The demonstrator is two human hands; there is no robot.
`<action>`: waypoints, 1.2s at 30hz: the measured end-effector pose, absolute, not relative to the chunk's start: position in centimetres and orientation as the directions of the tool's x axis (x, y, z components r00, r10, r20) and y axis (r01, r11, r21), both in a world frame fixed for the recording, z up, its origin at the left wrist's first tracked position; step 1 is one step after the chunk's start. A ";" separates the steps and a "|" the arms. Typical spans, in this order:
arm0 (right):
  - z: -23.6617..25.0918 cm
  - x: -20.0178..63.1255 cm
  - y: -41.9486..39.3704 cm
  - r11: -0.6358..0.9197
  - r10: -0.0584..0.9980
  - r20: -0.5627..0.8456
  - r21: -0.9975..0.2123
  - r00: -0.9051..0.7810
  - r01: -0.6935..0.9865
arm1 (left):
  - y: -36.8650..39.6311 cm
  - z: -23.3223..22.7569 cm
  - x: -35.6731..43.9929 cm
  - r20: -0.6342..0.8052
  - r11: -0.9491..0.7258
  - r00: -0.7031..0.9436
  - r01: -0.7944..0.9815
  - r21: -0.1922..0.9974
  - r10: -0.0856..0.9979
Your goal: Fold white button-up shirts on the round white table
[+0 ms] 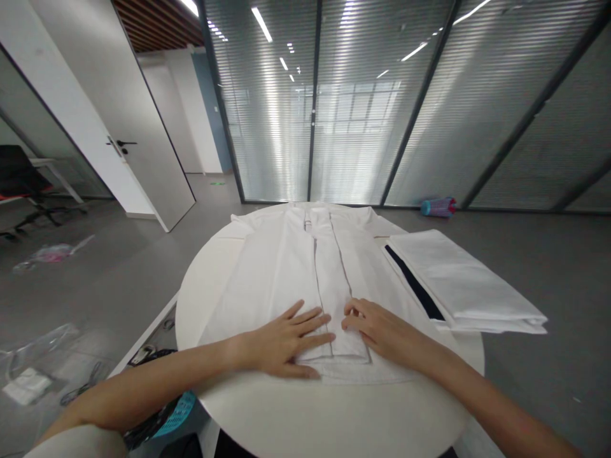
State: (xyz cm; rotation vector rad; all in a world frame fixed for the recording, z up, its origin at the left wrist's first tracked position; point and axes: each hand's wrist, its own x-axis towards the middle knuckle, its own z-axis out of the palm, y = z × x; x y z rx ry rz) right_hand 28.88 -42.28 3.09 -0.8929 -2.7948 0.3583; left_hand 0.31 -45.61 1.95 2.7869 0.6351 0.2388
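The table (305, 416) spreads beneath the left hand (286, 343) and the right hand (379, 327), with the shirt (262, 273) flat under both and reaching ahead, and the folded cloth (468, 280) lying ahead and to the right of the right hand. The left lies spread with fingertips at the near side of the strip (331, 273); the right curls at its other edge, pinching or not I cannot tell. Light, even pressure from the left would likely best keep the strip straight.

Your table (334, 413) carries a shirt (267, 280) from its far edge toward its near edge. To the shirt's right, a cloth (468, 280) overhangs the table's right edge. Your left hand (291, 341) and right hand (382, 331) are on the shirt's near half.
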 end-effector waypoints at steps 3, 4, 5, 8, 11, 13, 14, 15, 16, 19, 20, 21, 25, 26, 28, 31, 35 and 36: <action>2.2 30.1 -43.2 0.811 0.581 0.191 -0.215 -0.791 0.544 | -45.2 3.0 -1.7 0.128 -0.834 0.864 0.417 0.361 0.488; 1.9 30.4 -43.3 0.816 0.577 0.223 -0.192 -0.786 0.545 | -45.0 3.3 -2.8 0.148 -0.814 0.837 0.446 0.373 0.527; 1.7 30.7 -43.3 0.820 0.573 0.253 -0.166 -0.780 0.548 | -44.8 3.4 -3.9 0.167 -0.793 0.806 0.481 0.374 0.568; 1.3 31.0 -43.1 0.836 0.539 0.313 -0.082 -0.782 0.543 | -44.4 3.2 -6.8 0.172 -0.764 0.758 0.562 0.316 0.629; 1.0 30.9 -42.6 0.862 0.480 0.339 -0.008 -0.809 0.507 | -44.5 2.8 -8.1 0.129 -0.774 0.777 0.569 0.277 0.617; 0.9 30.7 -42.4 0.878 0.441 0.356 0.019 -0.824 0.478 | -44.6 2.7 -7.9 0.101 -0.782 0.793 0.555 0.284 0.600; 0.9 30.7 -42.3 0.884 0.427 0.367 0.024 -0.827 0.467 | -44.7 2.7 -7.8 0.091 -0.786 0.801 0.547 0.290 0.591; 0.9 30.7 -42.3 0.888 0.419 0.378 0.020 -0.826 0.459 | -44.8 2.8 -7.6 0.085 -0.789 0.808 0.539 0.296 0.583; 0.9 30.8 -42.3 0.890 0.418 0.388 0.009 -0.822 0.456 | -44.8 2.9 -7.4 0.082 -0.792 0.813 0.531 0.302 0.577; 1.0 31.2 -42.6 0.885 0.439 0.400 -0.038 -0.804 0.464 | -44.9 2.7 -7.2 0.099 -0.798 0.816 0.521 0.304 0.570; 0.9 31.3 -42.7 0.883 0.447 0.395 -0.050 -0.803 0.467 | -45.0 2.5 -7.2 0.109 -0.800 0.814 0.522 0.296 0.571; 0.8 31.4 -42.7 0.882 0.450 0.393 -0.055 -0.802 0.468 | -45.0 2.2 -7.2 0.121 -0.803 0.811 0.525 0.283 0.573; 0.4 31.4 -42.4 0.881 0.443 0.394 -0.027 -0.805 0.472 | -44.7 1.3 -7.0 0.131 -0.797 0.795 0.556 0.235 0.593; 0.4 31.3 -42.2 0.882 0.438 0.394 -0.014 -0.808 0.471 | -44.6 1.3 -6.9 0.132 -0.790 0.786 0.570 0.225 0.605; 0.5 31.0 -41.7 0.887 0.425 0.375 0.009 -0.824 0.462 | -44.0 1.4 -6.4 0.140 -0.785 0.776 0.587 0.200 0.616; 1.0 30.7 -41.1 0.905 0.401 0.301 0.017 -0.865 0.425 | -43.0 1.7 -5.6 0.118 -0.820 0.816 0.544 0.177 0.566; 1.7 30.4 -41.0 0.908 0.419 0.181 -0.089 -0.890 0.410 | -42.0 2.2 -5.1 0.077 -0.857 0.867 0.469 0.214 0.493; 1.9 30.4 -41.0 0.898 0.436 0.155 -0.134 -0.886 0.419 | -41.9 2.4 -5.1 0.076 -0.855 0.869 0.461 0.237 0.489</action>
